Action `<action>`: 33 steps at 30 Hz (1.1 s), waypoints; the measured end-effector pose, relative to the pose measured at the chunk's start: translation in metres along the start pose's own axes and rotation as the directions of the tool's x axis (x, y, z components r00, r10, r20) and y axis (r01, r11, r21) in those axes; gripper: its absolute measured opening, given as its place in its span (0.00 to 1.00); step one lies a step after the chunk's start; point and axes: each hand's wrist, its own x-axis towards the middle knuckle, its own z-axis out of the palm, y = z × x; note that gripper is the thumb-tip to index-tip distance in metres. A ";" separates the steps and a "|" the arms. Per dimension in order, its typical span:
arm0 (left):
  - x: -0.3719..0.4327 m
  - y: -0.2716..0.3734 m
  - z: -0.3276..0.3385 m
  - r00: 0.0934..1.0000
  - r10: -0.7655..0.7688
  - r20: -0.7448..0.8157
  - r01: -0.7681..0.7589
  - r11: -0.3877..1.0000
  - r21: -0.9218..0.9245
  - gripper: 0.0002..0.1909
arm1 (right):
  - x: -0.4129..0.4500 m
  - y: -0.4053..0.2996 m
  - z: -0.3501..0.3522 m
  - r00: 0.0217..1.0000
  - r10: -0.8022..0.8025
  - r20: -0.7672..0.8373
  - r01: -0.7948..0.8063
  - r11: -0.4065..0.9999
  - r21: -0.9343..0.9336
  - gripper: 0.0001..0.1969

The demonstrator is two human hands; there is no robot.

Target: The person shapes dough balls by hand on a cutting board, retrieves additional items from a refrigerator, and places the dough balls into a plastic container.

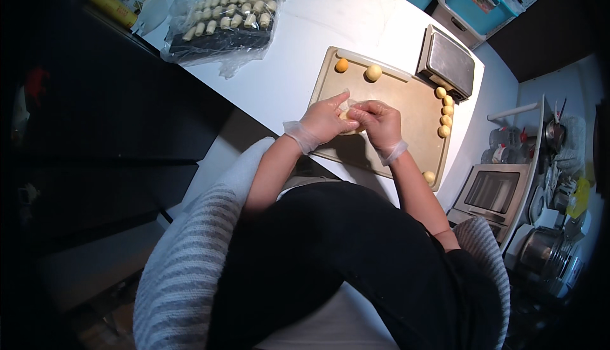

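Note:
Both of my hands wear clear plastic gloves and meet over the near half of a beige tray (400, 97). A small piece of pale dough (351, 132) is between them, mostly covered by the fingers. My left hand (326, 118) cups it from the left, thumb raised. With bent fingertips, my right hand (380, 122) pinches it from the right. Beyond the hands sit an orange ball (341, 65) and a larger pale yellow ball (373, 72). Behind them, a white rod (386, 67) lies along the tray's far rim.
Several yellow balls (446, 110) line the tray's right side; another ball (429, 177) sits at its near right corner. A digital scale (450, 61) stands behind. Far left, a plastic-covered black tray (224, 40) carries rolled dough pieces. A microwave-like oven (492, 191) is at right.

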 end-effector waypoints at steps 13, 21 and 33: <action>0.001 -0.019 -0.017 0.999 -0.007 -0.034 -0.006 0.936 -0.353 0.40 | 0.006 -0.005 0.028 0.992 -0.002 -0.129 0.035 0.967 0.252 0.06; 0.004 -0.032 -0.026 0.999 0.049 0.016 -0.042 0.952 -0.304 0.41 | 0.015 -0.004 0.037 0.992 -0.084 -0.098 0.093 0.992 0.087 0.10; 0.021 -0.063 -0.037 0.998 0.046 0.053 -0.026 0.942 -0.336 0.42 | 0.021 -0.017 0.057 0.989 -0.034 -0.143 0.073 0.959 0.273 0.07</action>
